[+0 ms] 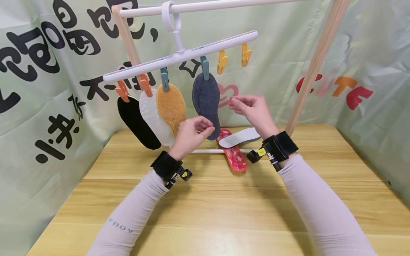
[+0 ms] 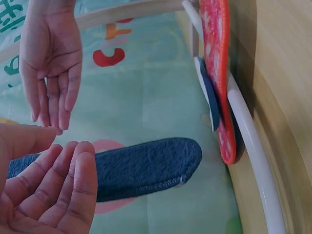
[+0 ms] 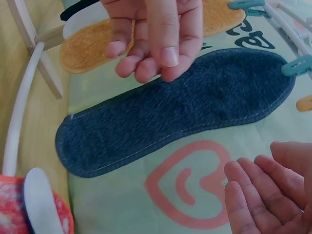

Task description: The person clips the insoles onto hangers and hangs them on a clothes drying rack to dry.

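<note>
A navy fleece insole (image 1: 205,96) hangs by a teal clip (image 1: 205,68) from the white hanger (image 1: 189,54). My left hand (image 1: 192,134) is in front of its lower part, fingers loosely bent and holding nothing. To its right, my right hand (image 1: 253,109) is raised, with its relaxed fingers apart from the insole; the right wrist view shows nothing in them. Left of the navy insole hang a tan insole (image 1: 171,103), a white insole (image 1: 150,110) and a black insole (image 1: 136,124), each from a clip. Two yellow clips (image 1: 222,62) at the hanger's right end hold nothing.
A red patterned insole (image 1: 236,160) lies on the wooden table (image 1: 205,209), with a pale grey insole (image 1: 238,137) across it. The hanger hooks over a white rail (image 1: 224,5) between wooden posts (image 1: 315,67). A printed cloth (image 1: 73,117) stands behind.
</note>
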Tool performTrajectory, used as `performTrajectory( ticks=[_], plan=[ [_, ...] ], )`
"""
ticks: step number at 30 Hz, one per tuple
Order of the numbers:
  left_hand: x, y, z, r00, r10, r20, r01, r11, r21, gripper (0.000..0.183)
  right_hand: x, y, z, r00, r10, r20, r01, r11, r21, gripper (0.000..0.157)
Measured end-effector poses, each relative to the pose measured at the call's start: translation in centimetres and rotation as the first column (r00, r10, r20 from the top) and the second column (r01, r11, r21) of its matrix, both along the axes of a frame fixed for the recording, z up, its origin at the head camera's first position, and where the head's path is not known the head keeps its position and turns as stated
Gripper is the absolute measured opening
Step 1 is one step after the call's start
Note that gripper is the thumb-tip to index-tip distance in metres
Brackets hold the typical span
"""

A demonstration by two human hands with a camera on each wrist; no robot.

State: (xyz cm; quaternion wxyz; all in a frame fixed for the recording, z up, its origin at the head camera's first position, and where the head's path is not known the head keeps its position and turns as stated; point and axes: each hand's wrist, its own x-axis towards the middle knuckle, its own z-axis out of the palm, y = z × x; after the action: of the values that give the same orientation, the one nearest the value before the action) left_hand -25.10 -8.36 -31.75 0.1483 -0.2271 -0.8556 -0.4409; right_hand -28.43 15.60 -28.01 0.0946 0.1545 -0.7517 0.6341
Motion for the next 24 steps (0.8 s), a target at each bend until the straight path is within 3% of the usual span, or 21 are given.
performTrajectory(
  ticks=[12, 24],
  plan=[
    [-0.8, 2.0, -0.2, 0.999, -0.048, 0.020, 0.049, 0.997, -0.054, 0.007, -0.3, 1.9, -3.0, 0.996, -0.003, 0.094, 0.003, 1.000, -0.005, 0.047],
    [-2.1, 3.8, -0.6, 0.995, -0.067, 0.076, 0.076, 0.990, -0.122, 0.010, -0.2, 3.3, -4.6, 0.986, -0.018, 0.168, 0.012, 0.999, 0.037, 0.051]
  ],
)
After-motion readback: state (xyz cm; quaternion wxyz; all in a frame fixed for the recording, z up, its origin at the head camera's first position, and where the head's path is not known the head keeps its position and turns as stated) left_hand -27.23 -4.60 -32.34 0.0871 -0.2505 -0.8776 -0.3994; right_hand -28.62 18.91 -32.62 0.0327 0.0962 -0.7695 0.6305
